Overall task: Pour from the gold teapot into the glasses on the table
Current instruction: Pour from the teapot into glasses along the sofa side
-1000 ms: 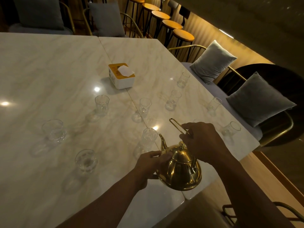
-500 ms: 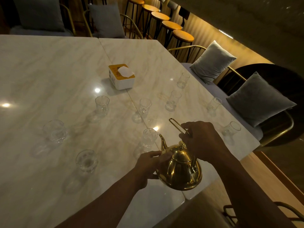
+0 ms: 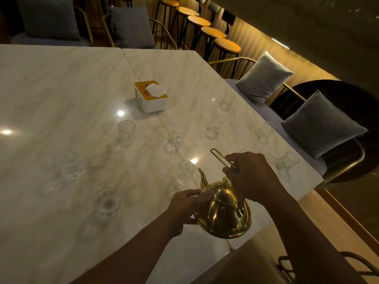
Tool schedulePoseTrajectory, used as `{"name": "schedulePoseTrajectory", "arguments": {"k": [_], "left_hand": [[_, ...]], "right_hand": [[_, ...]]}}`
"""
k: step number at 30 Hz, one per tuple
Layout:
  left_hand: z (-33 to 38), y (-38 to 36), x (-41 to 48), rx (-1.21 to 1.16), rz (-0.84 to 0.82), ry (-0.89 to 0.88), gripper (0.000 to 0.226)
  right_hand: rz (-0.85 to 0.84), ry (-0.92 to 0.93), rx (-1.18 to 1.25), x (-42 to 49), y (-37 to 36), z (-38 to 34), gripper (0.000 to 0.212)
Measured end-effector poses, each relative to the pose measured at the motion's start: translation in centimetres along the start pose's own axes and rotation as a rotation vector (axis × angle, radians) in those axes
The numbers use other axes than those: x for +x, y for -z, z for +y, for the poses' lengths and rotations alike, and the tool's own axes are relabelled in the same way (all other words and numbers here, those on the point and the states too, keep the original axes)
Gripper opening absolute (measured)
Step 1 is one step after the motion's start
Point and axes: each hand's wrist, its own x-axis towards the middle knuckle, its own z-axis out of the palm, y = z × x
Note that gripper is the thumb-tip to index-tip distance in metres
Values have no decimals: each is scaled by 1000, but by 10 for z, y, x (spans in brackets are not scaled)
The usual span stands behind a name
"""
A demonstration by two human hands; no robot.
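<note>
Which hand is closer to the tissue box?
Left, narrowly. The left hand rests on the teapot body, down the table from the tissue box. The right hand grips the teapot's handle, off to the box's right.

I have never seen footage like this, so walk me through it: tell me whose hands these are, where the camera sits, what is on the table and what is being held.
There is no machine here. A person wears a wide-angle camera on the head, so you look forward and down along their own arms. The right hand grips the wire handle of a gold teapot, while the left hand steadies its side below the spout. The spout points toward the nearest glass, but no liquid is visibly flowing. The marble table carries several more clear glasses spread around and a white tissue box with an orange top. Cushioned chairs and a row of stools stand beyond the table.
</note>
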Motion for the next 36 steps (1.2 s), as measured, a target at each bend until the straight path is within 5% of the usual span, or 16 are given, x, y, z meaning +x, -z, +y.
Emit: {"name": "schedulePoseTrajectory", "arguments": {"k": [5,10,18,23,27,36], "left_hand": [[1,1,1,3,1,-33,70],[3,5,-2,26,-22,-87,28],[3,6,0,37,-3,-184,62],[15,7,1,11,22,-239,56],[28,7,5,-16,43,-275,76],[64,18,28,-95,156,-363,37]], "right_hand": [[-3,-15,-5,-4,0,2,45],[-29,-48,16,-11,-5,11,46],[63,-91,52,-31,-11,14,29],[173,-68,82,-36,-9,12,35],[219,-25,78,-29,-2,7,38],[180,175,43,38,17,1,40]]}}
